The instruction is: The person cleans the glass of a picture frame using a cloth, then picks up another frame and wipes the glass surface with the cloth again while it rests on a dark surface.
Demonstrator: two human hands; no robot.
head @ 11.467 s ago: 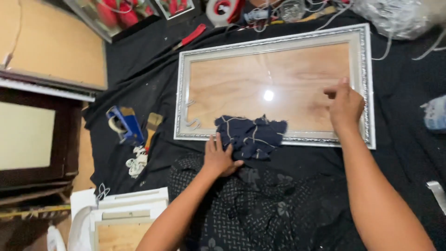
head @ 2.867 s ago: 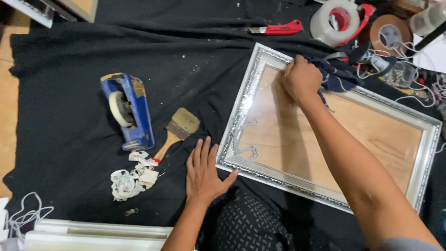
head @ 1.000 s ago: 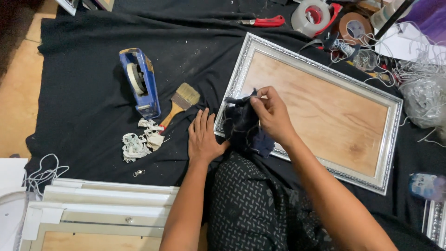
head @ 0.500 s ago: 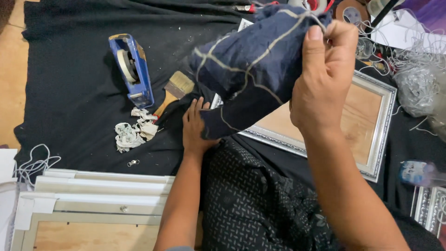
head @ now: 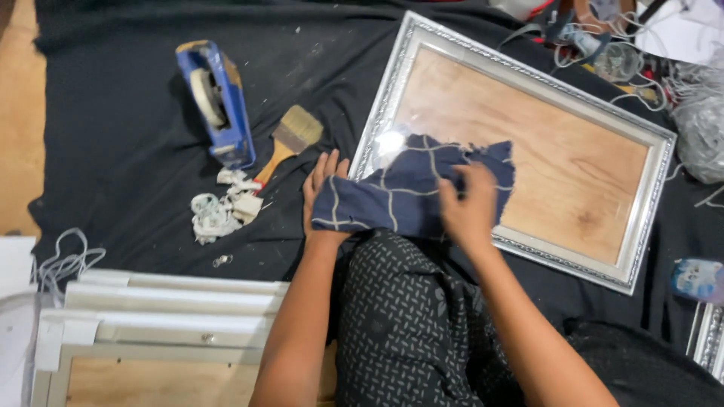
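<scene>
Cloth (head: 407,192), dark blue with pale check lines, lies draped over the near left corner of the silver picture frame (head: 641,226), half on its glass and half spilling off the rim. Right hand (head: 469,211) presses flat on top of it, fingers spread rather than pinched. Left hand (head: 323,188) lies just beside the cloth's outer edge, palm down on the black sheet (head: 113,151), partly covered by fabric. Further left sit a paintbrush (head: 286,143) and a blue tape dispenser (head: 215,102). Pressing hard so near the rim could crack the glass, and grit caught in the cloth might scratch it
</scene>
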